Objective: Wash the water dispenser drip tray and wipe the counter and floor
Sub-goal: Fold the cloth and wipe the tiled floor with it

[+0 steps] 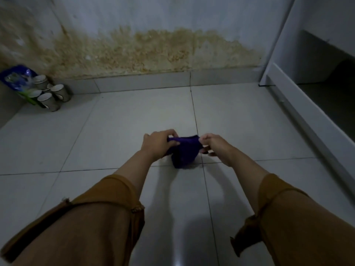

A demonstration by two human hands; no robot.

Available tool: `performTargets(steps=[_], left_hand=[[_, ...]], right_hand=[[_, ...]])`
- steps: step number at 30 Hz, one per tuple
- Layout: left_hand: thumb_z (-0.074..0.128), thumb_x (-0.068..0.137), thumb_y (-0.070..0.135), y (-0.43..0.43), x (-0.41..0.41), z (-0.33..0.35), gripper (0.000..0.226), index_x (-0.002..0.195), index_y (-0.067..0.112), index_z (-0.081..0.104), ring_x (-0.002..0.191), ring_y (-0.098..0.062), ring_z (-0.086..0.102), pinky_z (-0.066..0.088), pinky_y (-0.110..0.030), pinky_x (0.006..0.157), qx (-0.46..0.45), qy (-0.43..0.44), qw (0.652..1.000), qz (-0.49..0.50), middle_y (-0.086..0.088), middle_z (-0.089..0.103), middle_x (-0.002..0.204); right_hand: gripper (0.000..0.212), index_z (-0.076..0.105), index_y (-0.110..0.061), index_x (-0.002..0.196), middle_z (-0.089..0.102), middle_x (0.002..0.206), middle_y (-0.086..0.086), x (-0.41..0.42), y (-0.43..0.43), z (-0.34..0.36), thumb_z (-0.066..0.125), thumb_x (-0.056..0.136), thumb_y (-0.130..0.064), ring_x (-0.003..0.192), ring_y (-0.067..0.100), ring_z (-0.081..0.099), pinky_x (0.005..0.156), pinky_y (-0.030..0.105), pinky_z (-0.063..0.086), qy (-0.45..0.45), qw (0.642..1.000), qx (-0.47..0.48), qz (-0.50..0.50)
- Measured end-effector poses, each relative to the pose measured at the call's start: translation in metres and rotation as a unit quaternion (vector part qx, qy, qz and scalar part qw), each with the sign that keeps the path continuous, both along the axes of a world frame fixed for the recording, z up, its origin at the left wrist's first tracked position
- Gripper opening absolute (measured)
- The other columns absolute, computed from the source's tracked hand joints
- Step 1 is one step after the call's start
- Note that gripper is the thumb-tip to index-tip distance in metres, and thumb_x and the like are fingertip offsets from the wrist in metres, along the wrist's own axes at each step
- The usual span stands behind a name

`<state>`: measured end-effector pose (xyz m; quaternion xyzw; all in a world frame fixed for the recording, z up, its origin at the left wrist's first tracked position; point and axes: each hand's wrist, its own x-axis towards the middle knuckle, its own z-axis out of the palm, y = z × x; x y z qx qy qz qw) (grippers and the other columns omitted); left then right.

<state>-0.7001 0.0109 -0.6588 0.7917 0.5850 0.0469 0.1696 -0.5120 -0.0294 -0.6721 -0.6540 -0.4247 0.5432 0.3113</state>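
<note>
A dark purple cloth (185, 151) hangs between both hands just above the white tiled floor (119, 131), its lower end touching or nearly touching a tile joint. My left hand (158, 144) pinches the cloth's upper left edge. My right hand (212, 144) pinches its upper right corner. Both forearms reach forward from brown sleeves. No drip tray or counter is in view.
Several paper cups (51, 93) stand in the far left corner beside a blue packet (16, 76). The back wall (153, 48) has a large brown stain above the skirting. A white cabinet or frame (299, 104) runs along the right side.
</note>
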Motion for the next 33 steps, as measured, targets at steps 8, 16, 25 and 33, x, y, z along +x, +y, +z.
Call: performTargets(steps=[8,16,25,33], left_hand=[[0.058,0.092,0.024,0.002,-0.006,-0.007,0.025,0.115,0.017,0.059,0.096,-0.021,0.054,0.045,-0.030,0.084,-0.231,-0.030,0.971,-0.046,-0.012,0.061,0.117],[0.054,0.094,0.014,0.005,0.014,0.003,0.046,0.137,0.018,0.042,0.107,-0.027,0.057,0.047,-0.031,0.088,-0.215,-0.207,0.954,-0.023,-0.010,0.058,0.122],[0.069,0.079,0.031,0.008,0.032,0.016,0.037,0.104,0.004,0.066,0.107,-0.024,0.059,0.051,-0.025,0.083,-0.168,-0.336,0.927,-0.006,-0.011,0.058,0.120],[0.061,0.088,0.035,0.007,0.047,0.014,0.015,0.095,0.024,0.055,0.083,-0.018,0.064,0.053,-0.029,0.075,-0.092,-0.207,0.974,-0.028,0.002,0.064,0.090]], right_hand=[[0.017,0.058,-0.019,0.081,0.062,0.098,0.002,-0.003,0.000,0.006,0.046,0.091,-0.013,0.094,0.017,0.056,0.079,0.031,0.036,-0.027,0.995,-0.040,0.090],[0.016,0.050,-0.014,0.075,0.053,0.075,0.001,-0.033,0.020,0.038,0.043,0.089,-0.013,0.069,0.013,0.049,0.064,0.024,0.039,0.064,0.996,0.057,-0.016],[0.023,0.052,-0.017,0.068,0.056,0.073,0.000,-0.014,0.026,0.050,0.048,0.090,-0.011,0.069,0.015,0.050,0.063,0.025,0.041,0.015,0.983,0.155,-0.100],[0.026,0.049,-0.015,0.062,0.051,0.068,0.001,0.004,0.024,0.064,0.052,0.087,-0.007,0.069,0.015,0.048,0.066,0.028,0.039,0.048,0.962,0.201,-0.180]])
